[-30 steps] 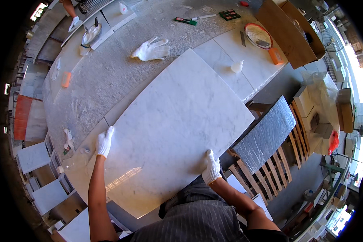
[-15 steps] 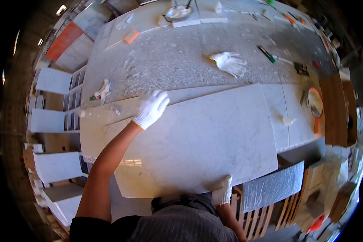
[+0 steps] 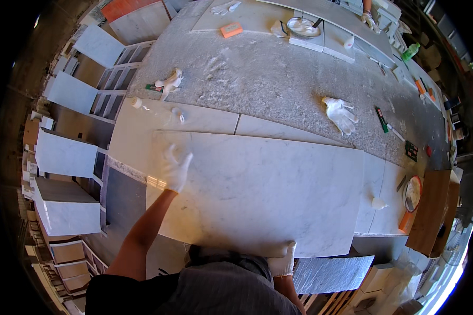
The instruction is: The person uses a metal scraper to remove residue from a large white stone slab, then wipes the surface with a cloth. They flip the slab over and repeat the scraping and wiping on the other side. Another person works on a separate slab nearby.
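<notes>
A large white marble-look slab (image 3: 257, 194) with grey veining lies across the near part of the table, against my body. My left hand (image 3: 177, 167), in a white knit glove, is over the left part of the slab, fingers spread and slightly blurred; whether it touches the surface I cannot tell. At the slab's near edge my gloved right hand (image 3: 283, 261) grips it, thumb up on the top face and the other fingers hidden. Beneath and beyond it lie more pale slabs (image 3: 205, 116), divided by a dark seam.
On the rough grey tabletop (image 3: 257, 73) lie a white glove (image 3: 341, 115), a crumpled glove (image 3: 169, 83) and an orange block (image 3: 231, 30). A clear bottle (image 3: 142, 104) lies left. A bowl (image 3: 412, 193) and cardboard box (image 3: 431, 210) are right. Another person's gloved hand (image 3: 370, 22) shows far right.
My left hand has come off the slab's far edge to its left part, fingers now spread. The view has turned. My right hand stays at the near edge.
</notes>
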Tool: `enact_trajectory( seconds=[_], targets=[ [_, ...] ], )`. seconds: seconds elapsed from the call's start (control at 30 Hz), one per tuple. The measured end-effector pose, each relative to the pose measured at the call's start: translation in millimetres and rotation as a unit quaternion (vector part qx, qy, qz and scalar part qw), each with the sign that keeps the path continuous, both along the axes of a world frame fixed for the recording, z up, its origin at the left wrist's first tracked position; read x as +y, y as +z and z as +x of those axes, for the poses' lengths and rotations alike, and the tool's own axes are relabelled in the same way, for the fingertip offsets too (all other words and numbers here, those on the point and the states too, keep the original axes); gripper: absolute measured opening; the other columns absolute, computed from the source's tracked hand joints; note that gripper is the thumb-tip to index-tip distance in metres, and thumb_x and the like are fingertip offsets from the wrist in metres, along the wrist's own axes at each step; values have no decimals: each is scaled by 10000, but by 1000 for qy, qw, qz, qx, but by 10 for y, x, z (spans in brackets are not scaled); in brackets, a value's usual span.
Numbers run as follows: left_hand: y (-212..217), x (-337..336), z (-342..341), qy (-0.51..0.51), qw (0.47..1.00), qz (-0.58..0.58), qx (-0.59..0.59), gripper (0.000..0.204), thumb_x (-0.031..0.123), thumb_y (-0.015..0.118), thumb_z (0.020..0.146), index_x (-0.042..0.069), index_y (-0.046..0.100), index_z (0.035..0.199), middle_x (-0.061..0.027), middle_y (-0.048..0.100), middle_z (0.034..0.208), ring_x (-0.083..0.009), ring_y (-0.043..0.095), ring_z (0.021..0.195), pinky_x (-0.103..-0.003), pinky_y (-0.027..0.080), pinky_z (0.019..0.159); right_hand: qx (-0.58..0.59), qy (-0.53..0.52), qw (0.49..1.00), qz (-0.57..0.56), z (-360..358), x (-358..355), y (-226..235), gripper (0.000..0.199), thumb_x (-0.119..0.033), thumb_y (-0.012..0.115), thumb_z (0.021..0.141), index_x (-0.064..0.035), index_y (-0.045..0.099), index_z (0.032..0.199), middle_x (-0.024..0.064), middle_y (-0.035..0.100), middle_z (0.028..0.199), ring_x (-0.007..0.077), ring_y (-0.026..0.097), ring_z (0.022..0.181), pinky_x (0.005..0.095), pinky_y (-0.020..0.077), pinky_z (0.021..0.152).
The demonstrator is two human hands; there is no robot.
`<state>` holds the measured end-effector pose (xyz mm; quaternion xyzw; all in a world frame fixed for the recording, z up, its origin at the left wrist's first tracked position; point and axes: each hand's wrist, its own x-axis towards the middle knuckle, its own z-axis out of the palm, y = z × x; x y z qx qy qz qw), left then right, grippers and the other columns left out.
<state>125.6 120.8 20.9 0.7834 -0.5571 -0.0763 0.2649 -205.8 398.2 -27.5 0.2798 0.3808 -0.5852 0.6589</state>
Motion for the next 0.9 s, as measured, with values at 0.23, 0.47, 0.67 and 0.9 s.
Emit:
enact_trajectory(
  seconds=[0.23, 0.47, 0.67, 0.9],
  targets=[
    [-99, -933, 938, 65, 953, -196, 221, 915, 280, 854, 719, 6, 334, 1419, -154, 413, 1381, -273, 453, 1253, -396, 421, 1038, 52, 78, 996, -11, -12, 12, -73, 639, -592, 369, 984, -70, 440, 1345, 96, 490, 1337, 247, 449, 1218, 409, 334, 1094],
    [-58, -1379, 1202, 27, 971, -88, 222, 697, 228, 793, 794, 10, 431, 1348, -117, 559, 1272, -223, 550, 1147, -362, 470, 984, 4, 36, 996, 82, -26, 5, -47, 671, -629, 443, 943, -66, 482, 1306, 91, 518, 1292, 236, 462, 1191, 390, 359, 1066],
    [-634, -1511, 2418, 1, 934, -222, 281, 488, 217, 740, 820, 1, 559, 1218, -119, 643, 1125, -217, 622, 1007, -363, 508, 879, 11, 53, 994, 91, 4, 56, -105, 698, -655, 487, 907, -72, 499, 1291, 89, 536, 1265, 233, 478, 1169, 384, 388, 1041],
    [-334, -1285, 2971, 175, 949, -226, 136, 329, 189, 711, 818, -33, 690, 1059, -113, 721, 937, -186, 675, 800, -334, 532, 704, -17, -17, 991, 135, 111, -136, 32, 612, -594, 509, 928, -90, 521, 1274, 77, 566, 1230, 247, 506, 1147, 405, 412, 1026]
  ],
)
